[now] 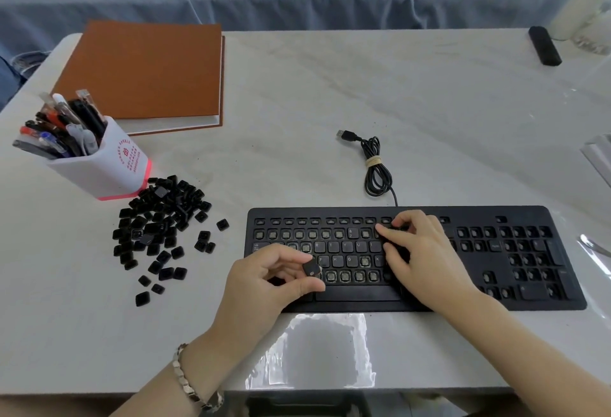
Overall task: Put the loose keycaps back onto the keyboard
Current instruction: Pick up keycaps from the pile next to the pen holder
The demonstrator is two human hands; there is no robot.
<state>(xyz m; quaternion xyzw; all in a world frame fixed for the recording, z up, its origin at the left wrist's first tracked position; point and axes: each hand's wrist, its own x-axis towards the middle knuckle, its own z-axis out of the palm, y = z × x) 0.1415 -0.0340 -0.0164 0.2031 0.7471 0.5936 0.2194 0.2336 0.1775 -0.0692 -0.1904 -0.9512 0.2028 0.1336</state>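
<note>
While the left hand (264, 279) pinches one small black square keycap (312, 269) over the flat black plastic keyboard (469, 215) (many sockets bare), the right hand (426, 261) presses fingers on its upper rows.

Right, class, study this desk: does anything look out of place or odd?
Yes. The keyboard shows many bare sockets, and its keycaps lie in a scattered heap on the table to its left, beside the pen holder. One keycap is in the left hand's grip. The USB plug lies unplugged.
</note>
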